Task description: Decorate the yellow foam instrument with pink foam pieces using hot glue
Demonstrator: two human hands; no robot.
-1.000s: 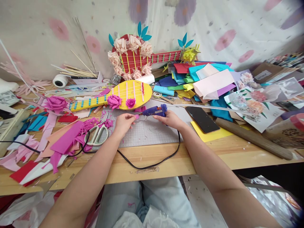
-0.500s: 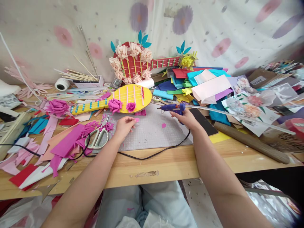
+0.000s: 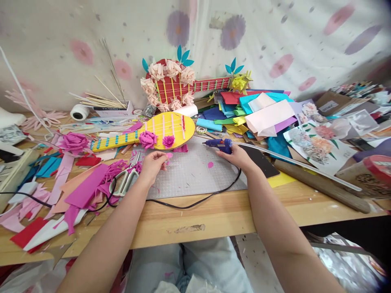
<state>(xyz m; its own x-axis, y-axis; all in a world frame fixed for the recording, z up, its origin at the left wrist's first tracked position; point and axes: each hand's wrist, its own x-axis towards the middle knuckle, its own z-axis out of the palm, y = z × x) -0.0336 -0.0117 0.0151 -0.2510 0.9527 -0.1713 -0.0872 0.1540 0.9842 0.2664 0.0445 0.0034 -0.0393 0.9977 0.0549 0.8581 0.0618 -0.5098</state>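
Note:
My left hand (image 3: 154,164) pinches a small pink paper petal (image 3: 169,155) over the grey cutting mat (image 3: 189,179). In my right hand (image 3: 237,156) is a blue hot glue gun (image 3: 218,145), its nozzle pointing left and a long clear glue stick (image 3: 293,162) sticking out behind. A second pink petal (image 3: 210,165) lies on the mat between the hands. Beyond my left hand rests a yellow paper guitar (image 3: 165,126) with magenta paper flowers (image 3: 148,139) on its body. White-handled scissors (image 3: 127,182) lie beside my left wrist, partly hidden by the forearm.
Magenta crepe paper (image 3: 87,185) and scraps cover the left side. Behind stands a red paper guitar (image 3: 168,87) with pale roses. Coloured paper (image 3: 269,114) is piled at the back right, near a wooden stick (image 3: 324,185). A black cord (image 3: 189,205) crosses the front.
The glue gun in my right hand has shifted slightly left and its nozzle tips a little lower. My left hand has moved slightly left with the petal. The view has shifted a little.

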